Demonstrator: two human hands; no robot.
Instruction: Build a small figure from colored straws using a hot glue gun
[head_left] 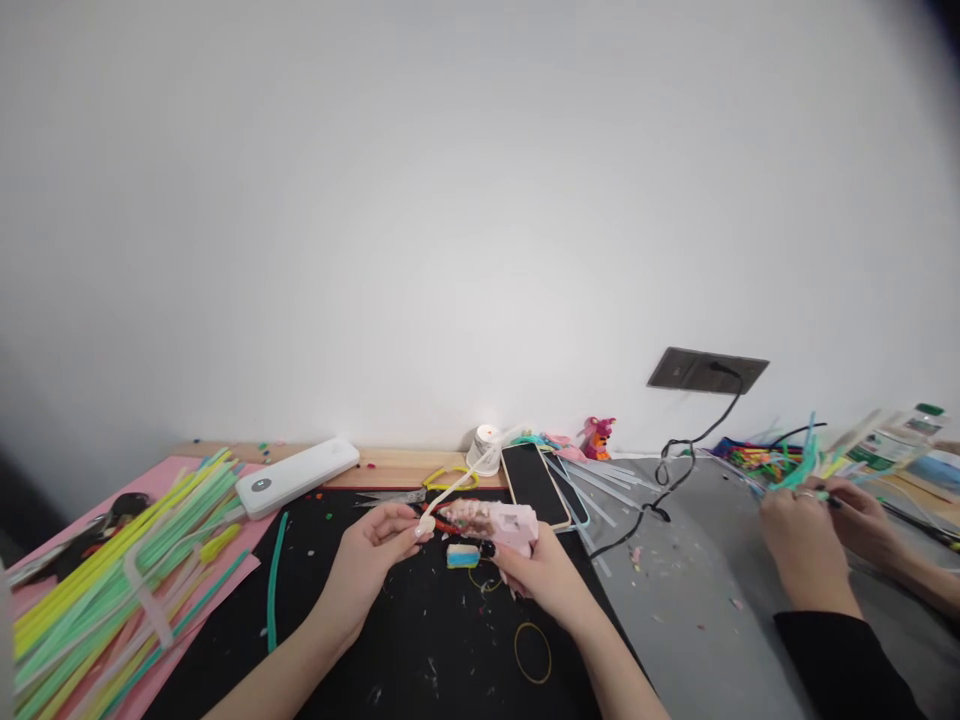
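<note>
Two grips: your left hand [373, 550] pinches white strip [454, 486], likely steadying it, near black mat's [300, 565] far edge; right hand [534, 568] clasps pink tool [513, 524].

Pretty sure this was a craft spot, though I couldn't tell if home or studio. The tabletop [405, 462] ran along a plain white wall [450, 220] with a socket [686, 370], and had pipe cleaners [161, 525], scissors [401, 497] and a scrap-dotted black mat [345, 650]. Another person [840, 650] sat alongside, handling colourful strips [806, 465].
</note>
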